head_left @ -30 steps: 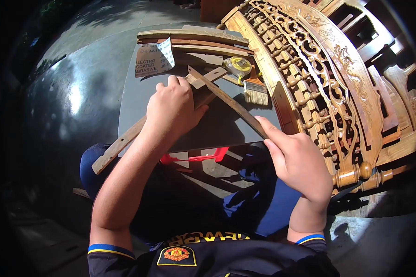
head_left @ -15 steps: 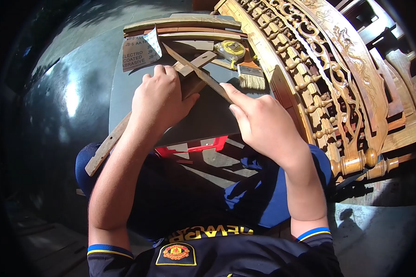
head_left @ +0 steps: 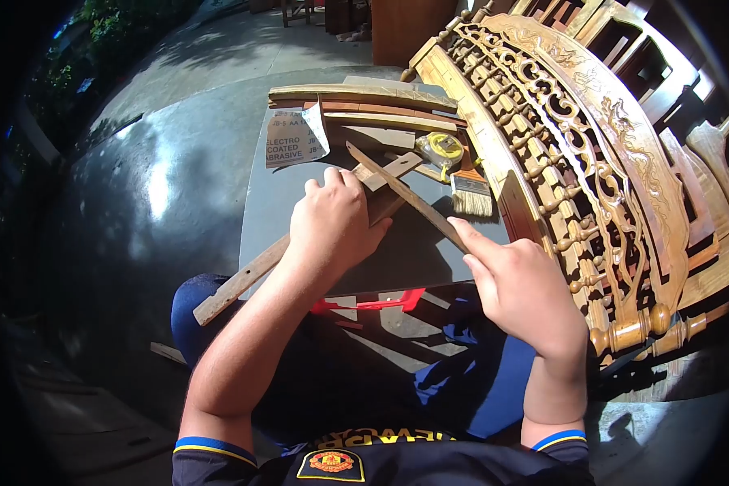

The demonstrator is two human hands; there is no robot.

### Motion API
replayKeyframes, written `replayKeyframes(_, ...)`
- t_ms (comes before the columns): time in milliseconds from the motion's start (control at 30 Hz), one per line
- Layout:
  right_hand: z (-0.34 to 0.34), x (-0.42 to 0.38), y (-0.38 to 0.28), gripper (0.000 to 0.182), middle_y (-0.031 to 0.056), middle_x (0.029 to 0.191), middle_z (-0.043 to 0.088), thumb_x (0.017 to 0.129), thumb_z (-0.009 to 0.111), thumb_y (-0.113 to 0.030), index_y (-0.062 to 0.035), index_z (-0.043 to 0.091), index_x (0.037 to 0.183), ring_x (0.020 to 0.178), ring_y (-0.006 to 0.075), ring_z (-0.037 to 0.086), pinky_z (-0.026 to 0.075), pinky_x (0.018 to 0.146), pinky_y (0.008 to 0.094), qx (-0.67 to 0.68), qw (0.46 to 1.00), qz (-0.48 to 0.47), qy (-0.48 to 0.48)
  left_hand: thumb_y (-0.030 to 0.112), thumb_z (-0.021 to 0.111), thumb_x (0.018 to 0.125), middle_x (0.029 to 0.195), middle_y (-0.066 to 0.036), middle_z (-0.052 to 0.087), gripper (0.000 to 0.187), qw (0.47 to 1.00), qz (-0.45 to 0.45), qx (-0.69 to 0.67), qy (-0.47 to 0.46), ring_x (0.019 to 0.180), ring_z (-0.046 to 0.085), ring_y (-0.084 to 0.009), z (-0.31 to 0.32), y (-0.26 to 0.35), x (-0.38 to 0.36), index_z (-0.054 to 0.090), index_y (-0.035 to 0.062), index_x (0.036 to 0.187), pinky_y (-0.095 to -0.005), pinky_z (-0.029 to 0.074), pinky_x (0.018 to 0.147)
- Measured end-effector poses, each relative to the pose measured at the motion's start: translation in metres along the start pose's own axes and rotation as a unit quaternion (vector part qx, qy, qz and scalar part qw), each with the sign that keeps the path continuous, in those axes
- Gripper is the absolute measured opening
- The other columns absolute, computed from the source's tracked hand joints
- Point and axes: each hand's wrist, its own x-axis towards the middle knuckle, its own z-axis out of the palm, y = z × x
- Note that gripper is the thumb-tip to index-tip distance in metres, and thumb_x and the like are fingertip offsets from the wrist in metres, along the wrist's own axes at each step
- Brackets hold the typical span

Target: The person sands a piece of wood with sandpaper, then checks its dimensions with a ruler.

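My left hand [head_left: 332,219] is closed over a wooden strip [head_left: 243,285] with holes near its ends, which lies slantwise and overhangs the near left of the grey tabletop [head_left: 259,219]. Beside its fingertips a short wooden piece [head_left: 370,176] crosses the strip. In my right hand [head_left: 518,283] is a long, narrow, brown file [head_left: 417,201], index finger stretched along it. The file lies across the wood near the strip's far end, its pointed tip toward the back left. My palm hides the handle end.
Sandpaper [head_left: 294,142] stands bent at the back left by several wooden strips [head_left: 364,97]. A tape measure [head_left: 443,150] and a flat brush [head_left: 471,196] lie at the right. Carved wooden furniture [head_left: 559,146] rises close beyond. Red plastic [head_left: 381,304] shows below the tabletop's near edge.
The camera view has tilted up and turned left, so everything sits lower and farther right. Against the wood, the file has slid a little back toward my right. Both hands keep their grip.
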Motion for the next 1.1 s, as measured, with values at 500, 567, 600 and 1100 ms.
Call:
replayKeyframes(500,-0.025,-0.013,-0.003,0.045,0.0256,0.072,0.070,0.102,0.062,-0.012,0.0003,0.062,0.145,0.069,0.0454,0.071,0.058,0.066,0.0530,0.005,0.999,0.018,-0.043,0.051,0.085,0.086,0.116,-0.019,0.065,0.071,1.000,0.009,0.013,0.013,0.104,0.071,-0.0366,0.004,-0.002,0.001,0.063,-0.0072,0.119,-0.0411,0.064,0.084)
replayKeyframes(567,0.013,0.008,0.006,0.045,0.0262,0.074,0.070,0.102,0.061,-0.012,0.0003,0.062,0.145,0.070,0.0448,0.072,0.059,0.067,0.0527,0.030,1.000,0.001,-0.005,0.051,0.085,0.086,0.116,-0.019,0.064,0.071,1.000,0.011,0.005,0.009,0.104,0.071,-0.0367,0.004,-0.003,0.001,0.063,-0.0074,0.119,-0.0412,0.064,0.084)
replayKeyframes(600,0.033,0.022,0.007,0.044,0.0261,0.074,0.070,0.103,0.060,-0.011,0.0003,0.063,0.145,0.069,0.0442,0.072,0.059,0.067,0.0525,0.009,1.000,0.005,0.011,0.051,0.085,0.085,0.116,-0.020,0.064,0.071,1.000,0.012,0.000,0.009,0.104,0.071,-0.0368,0.003,-0.003,0.001,0.063,-0.0075,0.119,-0.0413,0.064,0.084)
replayKeyframes(1100,-0.010,-0.006,-0.001,0.042,0.0265,0.080,0.070,0.099,0.064,-0.004,-0.0010,0.066,0.141,0.073,0.0452,0.071,0.054,0.067,0.0503,0.027,1.000,0.014,-0.004,0.049,0.083,0.088,0.118,-0.023,0.067,0.065,1.000,-0.011,0.001,-0.027,0.112,0.071,-0.0404,-0.003,0.001,0.003,0.063,-0.0065,0.117,-0.0480,0.059,0.096)
